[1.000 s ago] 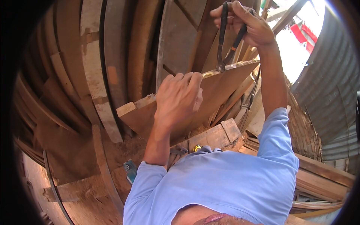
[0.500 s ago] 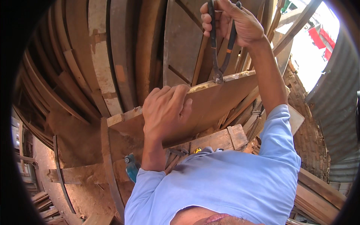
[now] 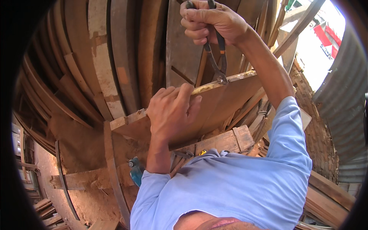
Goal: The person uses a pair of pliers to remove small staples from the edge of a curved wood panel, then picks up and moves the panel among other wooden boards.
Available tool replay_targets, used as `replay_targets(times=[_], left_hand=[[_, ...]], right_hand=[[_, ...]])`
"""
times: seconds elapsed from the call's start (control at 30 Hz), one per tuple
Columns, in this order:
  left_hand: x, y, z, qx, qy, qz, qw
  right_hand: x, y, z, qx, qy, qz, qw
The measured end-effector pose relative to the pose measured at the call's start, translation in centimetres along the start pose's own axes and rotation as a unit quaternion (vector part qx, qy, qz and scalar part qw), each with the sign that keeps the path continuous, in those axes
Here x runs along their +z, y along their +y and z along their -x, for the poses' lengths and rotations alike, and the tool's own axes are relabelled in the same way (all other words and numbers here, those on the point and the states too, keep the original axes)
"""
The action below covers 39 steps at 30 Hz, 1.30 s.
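A flat brown wooden board (image 3: 214,105) leans at a slant in front of me, its pale rough edge uppermost. My left hand (image 3: 171,109) is closed over that top edge, fingers on the far side and thumb on the near face. Higher up, my right hand (image 3: 212,23) grips the dark handles of a pair of pincers (image 3: 217,63) with orange bands. The pincers point down, and their jaws meet the board's top edge to the right of my left hand. What the jaws bite on is too small to make out.
Tall planks (image 3: 126,53) stand close together behind the board. Below it lies a wooden plank piece (image 3: 226,142), and a teal power tool (image 3: 136,170) sits left of my body. Corrugated metal sheet (image 3: 343,99) borders the right side. More timber (image 3: 326,199) is stacked at the lower right.
My right hand has swung left, tilting the pincers' handles leftward and bringing them closer together. The jaws stay at nearly the same spot on the edge. My left hand keeps its hold.
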<state>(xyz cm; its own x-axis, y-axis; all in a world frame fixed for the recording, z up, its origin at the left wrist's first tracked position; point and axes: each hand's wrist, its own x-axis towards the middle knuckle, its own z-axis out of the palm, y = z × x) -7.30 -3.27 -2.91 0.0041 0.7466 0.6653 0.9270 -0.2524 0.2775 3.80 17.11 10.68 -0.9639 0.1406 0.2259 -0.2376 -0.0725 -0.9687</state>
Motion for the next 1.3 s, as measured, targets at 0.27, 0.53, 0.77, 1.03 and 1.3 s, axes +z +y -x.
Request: replay_targets(times=[0.27,0.53,0.77,1.03,1.3], left_hand=[[-0.2,-0.3,0.3,0.003,0.006,0.018,1.000],[-0.1,-0.9,0.4,-0.005,0.033,-0.025,0.999],[0.5,-1.8,-0.8,-0.018,-0.005,-0.007,1.000],[0.1,-1.0,-0.5,-0.037,-0.014,-0.035,0.999],[-0.6,0.1,0.1,0.003,0.000,-0.014,1.000]], right_hand=[[4.5,1.6,-2.6,0.064,-0.040,0.170,0.982],[8.9,3.7,-3.2,-0.014,-0.175,0.433,0.884],[5.9,0.3,0.8,-0.033,-0.087,0.332,0.938],[-1.3,-2.2,3.7,-0.100,-0.004,0.138,0.985],[-0.4,-0.8,2.0,-0.012,0.076,0.018,0.997]])
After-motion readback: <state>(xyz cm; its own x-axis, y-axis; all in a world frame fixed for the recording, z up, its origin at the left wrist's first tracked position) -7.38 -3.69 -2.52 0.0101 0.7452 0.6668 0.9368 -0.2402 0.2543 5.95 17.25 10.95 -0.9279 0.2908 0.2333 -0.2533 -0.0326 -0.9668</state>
